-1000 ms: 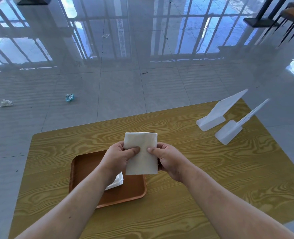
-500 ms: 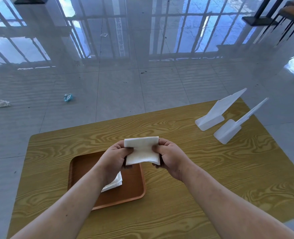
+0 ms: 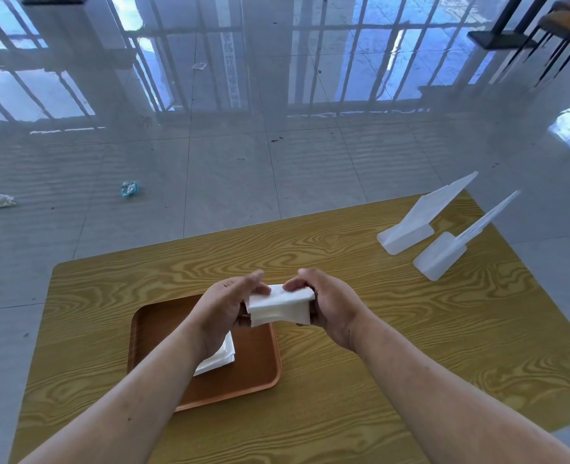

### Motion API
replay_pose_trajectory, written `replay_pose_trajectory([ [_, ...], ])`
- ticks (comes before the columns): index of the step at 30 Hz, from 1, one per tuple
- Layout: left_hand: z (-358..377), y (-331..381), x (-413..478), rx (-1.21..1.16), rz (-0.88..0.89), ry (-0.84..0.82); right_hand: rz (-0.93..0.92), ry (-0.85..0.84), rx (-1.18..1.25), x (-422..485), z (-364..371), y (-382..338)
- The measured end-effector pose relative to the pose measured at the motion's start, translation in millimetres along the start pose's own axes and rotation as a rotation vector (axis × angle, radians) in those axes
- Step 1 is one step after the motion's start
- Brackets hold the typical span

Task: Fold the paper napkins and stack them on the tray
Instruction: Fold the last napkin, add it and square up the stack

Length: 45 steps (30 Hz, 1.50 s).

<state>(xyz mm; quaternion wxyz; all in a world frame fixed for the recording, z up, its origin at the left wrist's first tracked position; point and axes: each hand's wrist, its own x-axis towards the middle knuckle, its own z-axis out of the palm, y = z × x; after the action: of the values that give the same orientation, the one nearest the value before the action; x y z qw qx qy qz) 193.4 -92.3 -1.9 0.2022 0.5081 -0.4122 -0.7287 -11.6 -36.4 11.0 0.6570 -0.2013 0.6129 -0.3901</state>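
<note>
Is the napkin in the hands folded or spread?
Folded: the napkin shows stacked layers, pinched between the left hand and right hand.

Table (image 3: 394, 329): yellow-ochre with a swirling wood-grain pattern. Tray (image 3: 253, 373): plain reddish brown. Held napkin (image 3: 280, 306), stacked napkins (image 3: 218, 360) and both stands (image 3: 410, 229): white; floor (image 3: 226, 182): glossy grey tile.

A tray (image 3: 263, 376) lies on the tabletop (image 3: 394, 346), toward its near left. In the tray sits a stack of folded napkins (image 3: 221, 358), partly hidden under the left forearm. Above the tray's far right corner, the left hand (image 3: 226, 304) and right hand (image 3: 332, 304) share a grip on one napkin (image 3: 281, 306) — left hand at its left edge, right hand at its right. Two stands (image 3: 410, 229) sit side by side at the tabletop's far right corner, well apart from the tray. Behind the tabletop, litter (image 3: 129, 188) lies on the floor (image 3: 243, 169).
</note>
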Motion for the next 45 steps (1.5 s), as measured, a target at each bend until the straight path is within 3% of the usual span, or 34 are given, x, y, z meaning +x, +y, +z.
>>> replay_pose_trajectory([
  [6, 1, -8, 8, 0.068, 0.041, 0.039, -0.065, -0.004, -0.19, 2, 3, 5],
  [19, -20, -25, 8, 0.224, 0.09, 0.238, -0.03, 0.093, -0.245, 19, 12, 21],
  [35, -97, -59, -12, 0.274, 0.084, 0.41, 0.016, -0.028, -0.408, 43, 77, 37],
  [45, -138, -101, -23, 0.446, -0.037, 0.495, -0.064, -0.013, -0.93, 63, 107, 78],
])
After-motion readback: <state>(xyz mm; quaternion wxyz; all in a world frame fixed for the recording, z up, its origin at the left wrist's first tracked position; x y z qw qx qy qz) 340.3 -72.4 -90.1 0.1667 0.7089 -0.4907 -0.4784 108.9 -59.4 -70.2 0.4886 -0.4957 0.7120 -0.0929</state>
